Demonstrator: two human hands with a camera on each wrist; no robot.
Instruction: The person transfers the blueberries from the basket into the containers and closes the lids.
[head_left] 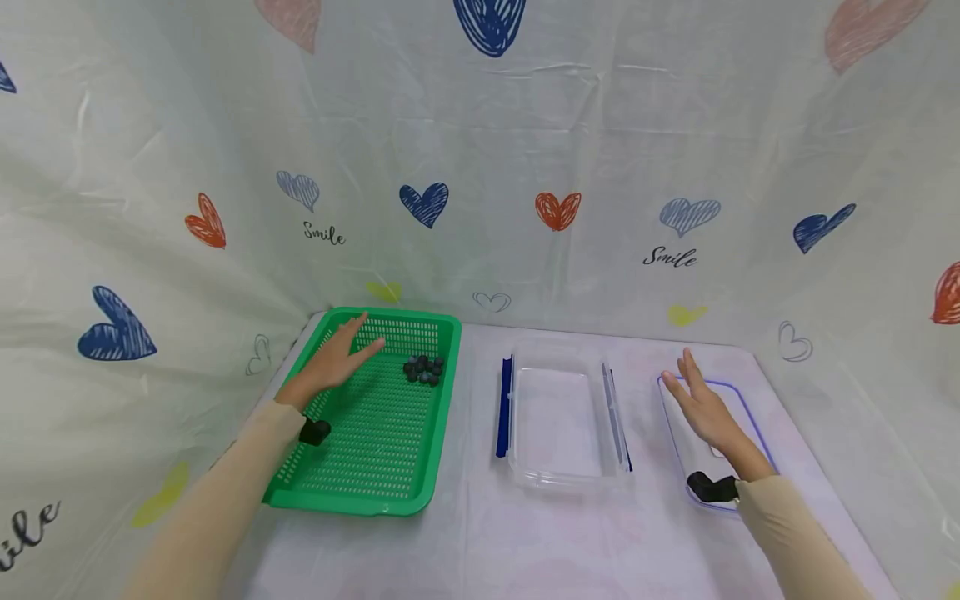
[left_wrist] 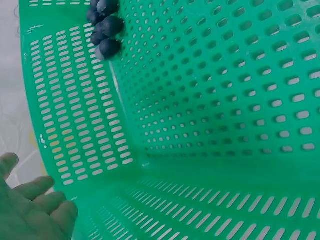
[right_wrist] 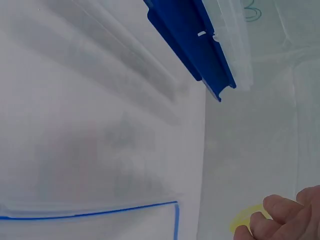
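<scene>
Over the left part of a green perforated basket [head_left: 382,506], my left hand [head_left: 330,362] hovers with fingers stretched out and nothing in them. A small cluster of dark round fruit like blueberries [head_left: 423,369] lies in the basket's far right corner; the left wrist view shows the berries [left_wrist: 107,30] close up. My right hand [head_left: 705,408] is held above a clear lid with a blue-edged rim [head_left: 738,400], fingers extended and holding nothing. Between the hands stands a clear plastic container [head_left: 562,481], its blue side flaps [head_left: 504,408] hanging at both sides.
A pale cloth covers the table [head_left: 480,542]. Behind and at both sides hangs a whitish plastic curtain [head_left: 495,150] printed with hearts and the word Smile. Black wrist cameras [head_left: 315,431] are strapped to both forearms.
</scene>
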